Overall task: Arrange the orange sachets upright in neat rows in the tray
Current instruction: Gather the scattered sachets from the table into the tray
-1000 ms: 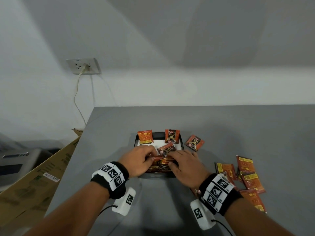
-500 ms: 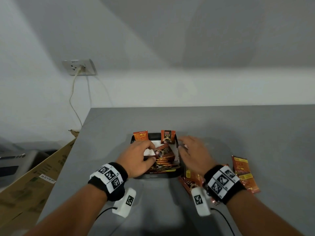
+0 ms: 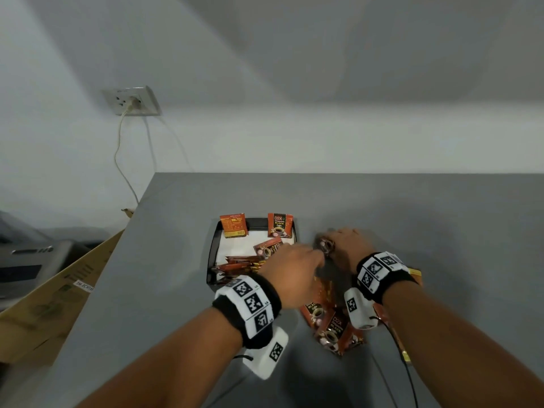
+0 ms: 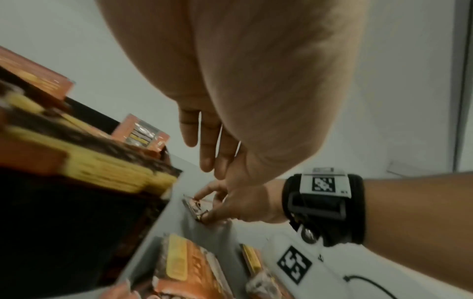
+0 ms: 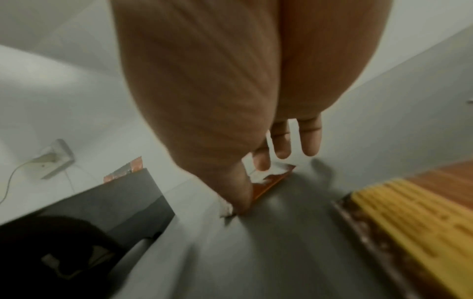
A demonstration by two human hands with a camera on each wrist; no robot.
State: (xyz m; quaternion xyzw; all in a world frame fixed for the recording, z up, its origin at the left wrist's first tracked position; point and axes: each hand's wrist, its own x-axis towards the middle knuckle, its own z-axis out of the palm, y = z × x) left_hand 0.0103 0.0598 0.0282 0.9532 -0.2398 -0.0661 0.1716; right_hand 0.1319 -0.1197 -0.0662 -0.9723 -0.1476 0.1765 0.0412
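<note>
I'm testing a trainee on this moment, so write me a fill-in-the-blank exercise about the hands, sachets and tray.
1. The right hand pinches a sachet lying on the table to the ____ of the tray.
2. Against the tray's far wall, ____ sachets stand upright.
3. The left hand holds ____.

Missing words: right; two; nothing

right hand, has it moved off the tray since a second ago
Yes. The right hand left the tray and now sits right of its rim, pinching a loose sachet on the table.

Bare table [image 3: 412, 219] beyond loose sachets [image 3: 329, 325]
</note>
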